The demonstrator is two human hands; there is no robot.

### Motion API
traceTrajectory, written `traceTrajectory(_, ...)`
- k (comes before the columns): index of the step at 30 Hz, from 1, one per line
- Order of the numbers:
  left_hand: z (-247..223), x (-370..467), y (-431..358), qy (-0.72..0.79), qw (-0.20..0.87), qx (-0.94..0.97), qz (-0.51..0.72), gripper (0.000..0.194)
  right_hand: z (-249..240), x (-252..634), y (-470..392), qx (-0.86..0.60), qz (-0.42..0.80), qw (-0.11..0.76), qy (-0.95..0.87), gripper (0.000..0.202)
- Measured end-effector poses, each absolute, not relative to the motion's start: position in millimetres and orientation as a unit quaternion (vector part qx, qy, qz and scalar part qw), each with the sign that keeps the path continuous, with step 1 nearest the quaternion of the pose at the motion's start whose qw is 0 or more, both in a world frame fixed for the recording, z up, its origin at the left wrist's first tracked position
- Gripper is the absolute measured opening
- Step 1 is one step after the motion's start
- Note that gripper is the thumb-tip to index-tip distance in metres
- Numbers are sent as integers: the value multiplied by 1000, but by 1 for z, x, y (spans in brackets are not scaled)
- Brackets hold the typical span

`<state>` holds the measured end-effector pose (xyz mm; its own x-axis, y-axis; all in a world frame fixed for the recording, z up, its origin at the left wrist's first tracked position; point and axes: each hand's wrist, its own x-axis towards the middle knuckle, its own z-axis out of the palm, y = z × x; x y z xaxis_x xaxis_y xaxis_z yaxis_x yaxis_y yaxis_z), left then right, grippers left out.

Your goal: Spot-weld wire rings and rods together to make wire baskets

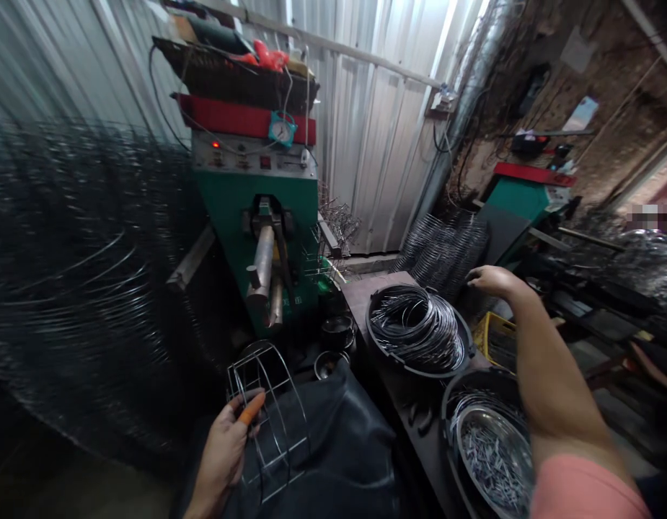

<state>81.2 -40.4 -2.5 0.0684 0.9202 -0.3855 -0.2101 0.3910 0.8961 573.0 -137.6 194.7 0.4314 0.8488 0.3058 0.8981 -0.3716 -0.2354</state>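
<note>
My left hand (pixel 228 437), an orange cover on one finger, is closed around the bars of a wire frame (pixel 279 455). This cage-like frame of bent metal wires rests over the dark apron (pixel 333 418) on my lap. My right arm reaches far out to the right. At its end my right hand (pixel 489 280) is near a stack of wire frames (pixel 446 245), its dark-tipped fingers stretched out, with nothing visible in them. Whether it touches the stack I cannot tell. In front of me stands a green spot welding machine (pixel 219 209) with two thick metal arms (pixel 264 267).
A black basin (pixel 373 328) of wire rings stands on a board (pixel 360 288). Nearer is a metal bowl (pixel 495 454) of short wire pieces. A yellow crate (pixel 495 335) sits beyond. Wire frames (pixel 95 303) pile high at left; another green machine (pixel 511 209) stands right.
</note>
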Motion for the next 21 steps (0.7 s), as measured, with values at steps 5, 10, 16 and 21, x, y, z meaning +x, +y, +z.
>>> traceTrajectory(5, 6, 87, -36, 487, 646, 346, 475, 40, 235, 464, -159, -736, 17, 150, -660, 22)
traceTrajectory(10, 19, 90, -12, 443, 656, 341, 507, 40, 189, 387, -119, -616, 95, 269, -734, 34)
traceTrajectory(16, 2, 74, -1, 414, 666, 318, 533, 42, 65, 325, -38, -548, 226, 386, -707, 34)
traceTrajectory(21, -20, 60, -9, 433, 668, 281, 536, 48, 6, 295, -24, -530, 292, 393, -692, 28)
